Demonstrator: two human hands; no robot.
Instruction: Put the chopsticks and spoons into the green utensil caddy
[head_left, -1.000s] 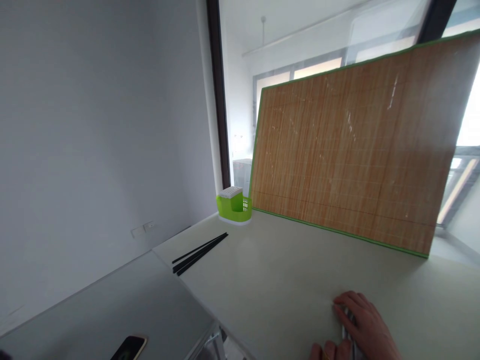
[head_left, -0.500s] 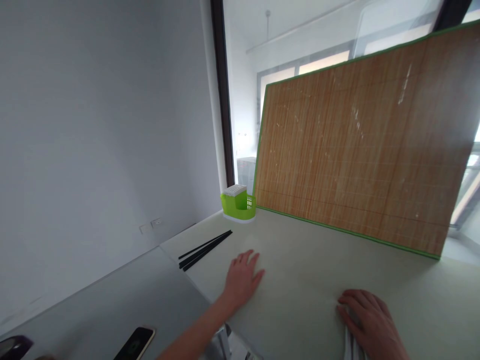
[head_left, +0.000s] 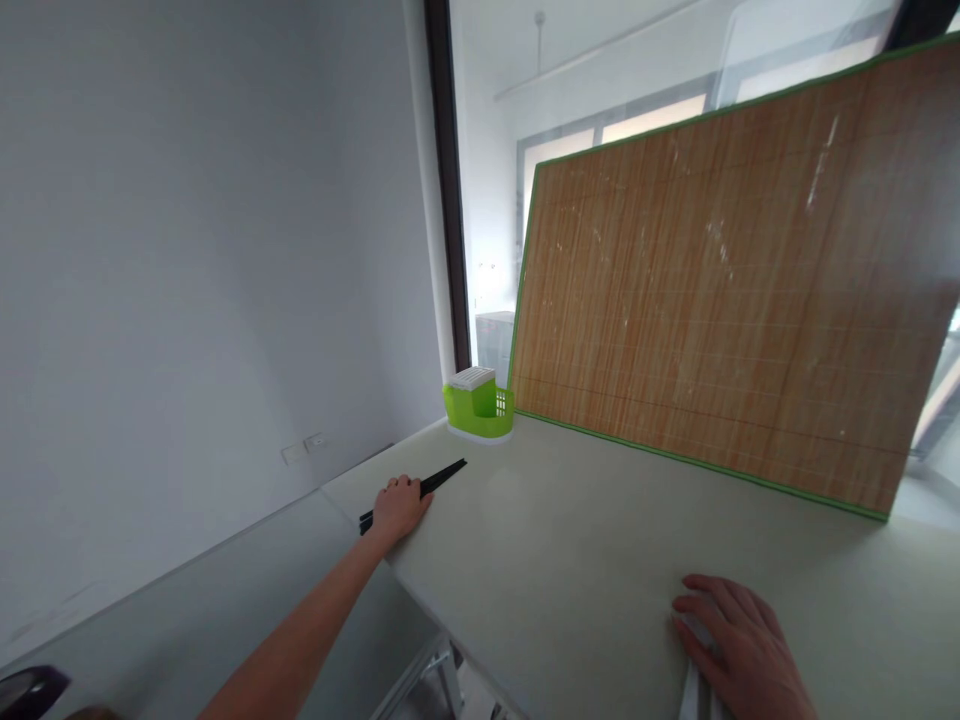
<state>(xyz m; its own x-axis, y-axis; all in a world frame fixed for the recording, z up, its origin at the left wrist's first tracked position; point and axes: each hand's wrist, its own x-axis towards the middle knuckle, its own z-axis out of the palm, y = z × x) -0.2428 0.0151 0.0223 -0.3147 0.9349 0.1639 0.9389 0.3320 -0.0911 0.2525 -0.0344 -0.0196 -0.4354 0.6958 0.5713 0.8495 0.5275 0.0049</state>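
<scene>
Chopsticks (head_left: 444, 478), the black ones, lie to the near left of the green caddy (head_left: 480, 425), and your left hand (head_left: 399, 506) is draped right over them, fingers bent, though I can't tell if they're pinching. Your right hand (head_left: 739, 640) cups some slim pale pieces (head_left: 691, 690) well off to the caddy's near right, grip hidden too. Looks like the gathering-up step, so I'd say the next move calls for wrapping the whole black bunch.
</scene>
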